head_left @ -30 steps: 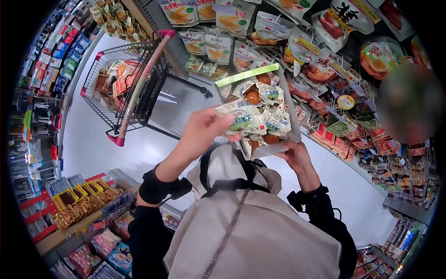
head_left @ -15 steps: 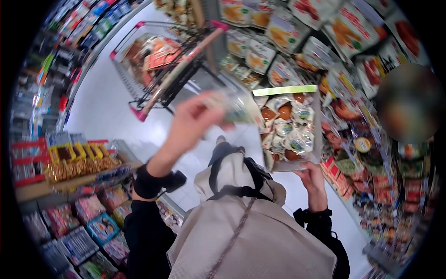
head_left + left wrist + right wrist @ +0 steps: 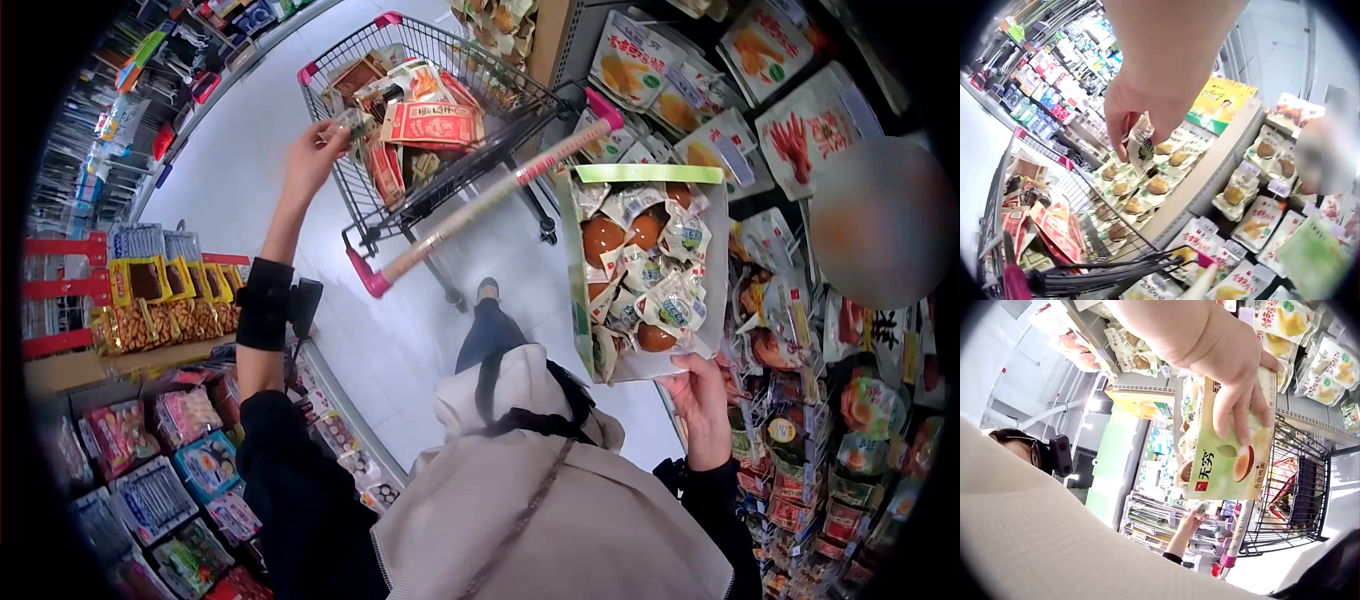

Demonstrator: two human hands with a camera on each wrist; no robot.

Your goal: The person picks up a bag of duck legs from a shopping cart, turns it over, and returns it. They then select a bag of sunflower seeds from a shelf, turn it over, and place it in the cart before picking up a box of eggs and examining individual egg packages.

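My left hand (image 3: 313, 158) pinches a small pale egg packet (image 3: 1142, 147) between thumb and fingers, at the left side of the wire shopping cart (image 3: 345, 185). My right hand (image 3: 700, 405) grips a cardboard box (image 3: 714, 285) by its near right corner. Its fingers (image 3: 1241, 422) are spread over the printed green outside of the box. Inside lie several wrapped brown eggs (image 3: 603, 240) in small white packets, and a bright green strip (image 3: 648, 174) runs along the far edge.
The cart holds red packages (image 3: 432, 124), and its long handle (image 3: 500, 205) crosses in front of me. Hanging food pouches (image 3: 800, 130) cover the rack on the right. A shelf of bagged snacks (image 3: 170, 320) stands at the left, with white floor (image 3: 250, 170) between.
My left hand has carried the packet from over the box leftward to the cart's side. The box, in my right hand, now appears farther right, and the cart nearer the middle.
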